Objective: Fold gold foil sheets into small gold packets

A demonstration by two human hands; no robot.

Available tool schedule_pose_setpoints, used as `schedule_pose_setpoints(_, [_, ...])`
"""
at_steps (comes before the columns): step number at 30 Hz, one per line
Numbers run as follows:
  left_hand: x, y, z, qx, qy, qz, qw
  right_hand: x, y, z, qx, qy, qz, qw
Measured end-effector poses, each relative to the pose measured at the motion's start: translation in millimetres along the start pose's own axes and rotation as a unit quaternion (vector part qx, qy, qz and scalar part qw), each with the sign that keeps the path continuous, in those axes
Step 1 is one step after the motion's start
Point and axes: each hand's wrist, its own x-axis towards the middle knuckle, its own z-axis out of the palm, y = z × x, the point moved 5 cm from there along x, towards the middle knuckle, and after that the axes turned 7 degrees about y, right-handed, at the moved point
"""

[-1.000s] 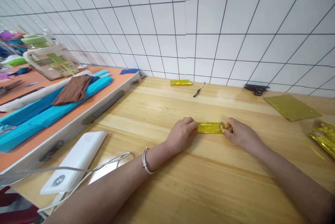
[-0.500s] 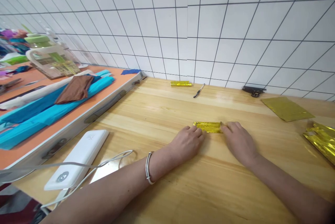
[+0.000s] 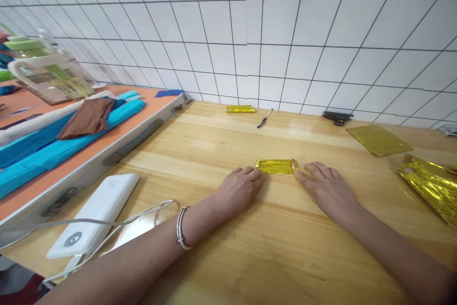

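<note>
A folded strip of gold foil paper (image 3: 276, 167) lies flat on the wooden table, with its short ends turned up in narrow flaps. My left hand (image 3: 241, 188) rests on the table at the strip's left end, its fingers close together and pressing the lower left corner. At the other end, the thumb of my right hand (image 3: 328, 191) touches the right flap. That hand's fingers are apart from the thumb, loosely bent over the bare wood, with nothing between them.
Another folded gold strip (image 3: 240, 109) and a pen (image 3: 265, 118) lie near the tiled wall. Rightward are a black clip-like object (image 3: 338, 117), a flat gold sheet (image 3: 379, 140) and crumpled gold foil (image 3: 428, 183). A white power bank (image 3: 94, 214) with cables is at left, beside an orange surface holding blue rolls (image 3: 117, 117).
My right hand has drawn back slightly from the strip's right end, and more of the strip shows. My left hand has slid a little off its front edge. The view has shifted.
</note>
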Motion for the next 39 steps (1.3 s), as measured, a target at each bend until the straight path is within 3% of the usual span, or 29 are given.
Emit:
schedule_pose_setpoints(5, [-1, -1, -0.6, -0.019, 0.006, -0.023, 1.000, -5, 23, 18, 0.106, 0.006, 0.040, 0.994])
schedule_pose_setpoints(10, [0, -2, -3.5, -0.017, 0.021, -0.035, 0.999, -6, 39, 29, 0.150, 0.014, 0.036, 0.988])
schedule_pose_setpoints(18, [18, -13, -4.6, 0.020, 0.053, -0.029, 0.998, -6, -19, -4, 0.070, 0.008, 0.076, 0.995])
schedule_pose_setpoints(22, [30, -8, 0.2, 0.039, 0.071, -0.068, 0.994, -4, -30, -17, 0.078, 0.016, 0.087, 0.993])
schedule_pose_setpoints(28, [27, 8, 2.5, 0.048, 0.063, -0.055, 0.995, -9, -1, -6, 0.116, 0.030, 0.062, 0.991])
schedule_pose_setpoints(32, [21, 7, -0.8, 0.058, 0.056, -0.062, 0.995, -9, 15, 4, 0.183, 0.037, 0.037, 0.982])
schedule_pose_setpoints(35, [20, -2, -2.2, 0.043, 0.063, -0.070, 0.995, -10, 0, -3, 0.178, 0.043, 0.055, 0.981])
schedule_pose_setpoints(39, [29, -16, 0.2, 0.010, 0.068, -0.078, 0.995, -10, -52, -25, 0.207, 0.020, 0.038, 0.977])
